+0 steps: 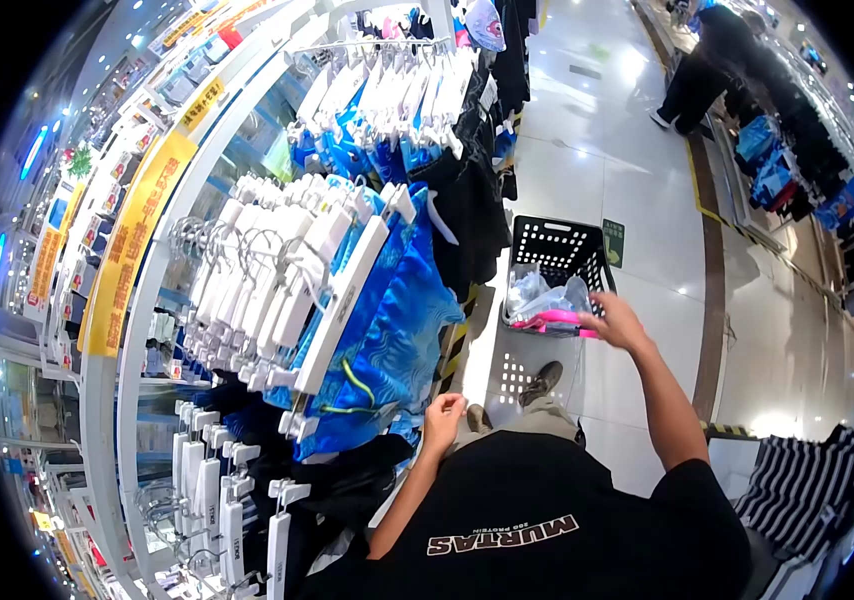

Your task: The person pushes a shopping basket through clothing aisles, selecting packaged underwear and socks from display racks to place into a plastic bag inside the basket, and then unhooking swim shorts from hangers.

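Note:
My right hand [617, 322] reaches over the near right corner of a black plastic shopping basket [564, 233], fingers apart, beside the end of its pink handle [549, 318]. Whether it touches the handle is hard to tell. Inside the basket are clear plastic-wrapped items [539, 293]. My left hand [443, 418] is held low in front of my body with curled fingers, and nothing shows in it. To its left, blue patterned swim shorts [387, 330] hang from a white clip hanger [345, 300] at the front of a rack.
More white hangers [267, 260] crowd the rack on the left, near yellow sign strips [137, 240]. A person in dark clothes [712, 65] stands at the far right aisle. A striped garment [807, 485] lies at the lower right. Pale floor tiles [637, 180] run ahead.

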{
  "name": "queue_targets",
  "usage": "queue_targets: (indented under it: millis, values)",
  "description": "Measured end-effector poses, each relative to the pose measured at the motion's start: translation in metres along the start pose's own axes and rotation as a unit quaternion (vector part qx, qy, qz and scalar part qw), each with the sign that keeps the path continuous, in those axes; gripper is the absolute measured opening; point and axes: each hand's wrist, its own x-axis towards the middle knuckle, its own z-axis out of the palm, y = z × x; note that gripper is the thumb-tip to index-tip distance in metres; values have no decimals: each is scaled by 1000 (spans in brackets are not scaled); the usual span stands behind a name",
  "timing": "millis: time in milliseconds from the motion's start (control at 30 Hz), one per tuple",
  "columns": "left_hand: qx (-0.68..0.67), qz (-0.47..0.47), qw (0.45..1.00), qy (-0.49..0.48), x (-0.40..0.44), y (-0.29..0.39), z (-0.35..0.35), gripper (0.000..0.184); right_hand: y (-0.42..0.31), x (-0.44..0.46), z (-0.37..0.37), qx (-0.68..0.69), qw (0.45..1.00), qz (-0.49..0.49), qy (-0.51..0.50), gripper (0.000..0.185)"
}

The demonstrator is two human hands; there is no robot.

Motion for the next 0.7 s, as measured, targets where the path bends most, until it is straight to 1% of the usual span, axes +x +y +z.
queue_targets:
  millis: [33, 67, 167, 233, 300, 333, 367, 400, 433, 467, 533, 567, 600, 633, 700]
  values:
    - [22, 12, 1000, -1, 0, 9, 6, 23, 7, -7, -1, -2, 997, 46, -65, 62]
    - [23, 14, 1000, 4, 0, 19, 14, 23, 13, -11, 2, -36, 995, 52, -81, 60]
    - [90, 75, 993, 20, 7, 61, 38, 23, 15, -5, 4, -141, 982, 51, -119, 62]
    - [105, 76, 991, 21, 14, 117, 57, 22, 13, -1, 4, -144, 986, 44, -71, 64]
    - [95, 184, 976, 63, 36, 149, 78, 29, 15, 1, 7, -134, 990, 29, -15, 65]
    - [85, 213, 970, 84, 41, 185, 89, 33, 18, 4, 7, -114, 993, -3, 31, 65]
    - [122, 253, 953, 114, 46, 220, 97, 33, 21, 11, 5, -114, 993, -7, 37, 64]
    - [167, 355, 905, 165, 53, 250, 105, 35, 22, 16, 2, -114, 993, -11, 41, 63]
    - [182, 444, 852, 206, 64, 279, 111, 37, 24, 21, 0, -113, 993, -14, 45, 62]
    - [203, 490, 815, 232, 69, 308, 115, 37, 29, 29, 0, -110, 993, -17, 50, 62]
    - [284, 573, 706, 305, 80, 362, 116, 36, 34, 45, -5, -105, 994, -6, 40, 62]
    - [290, 587, 679, 332, 90, 380, 113, 37, 36, 55, -9, -102, 994, 0, 37, 62]
    - [289, 600, 661, 346, 98, 398, 112, 37, 37, 64, -14, -91, 996, 13, 16, 68]
    - [305, 585, 660, 360, 100, 413, 115, 38, 39, 75, -18, -87, 996, 8, 17, 68]
    - [384, 552, 641, 370, 109, 432, 116, 39, 46, 95, -24, -80, 997, 0, 17, 69]
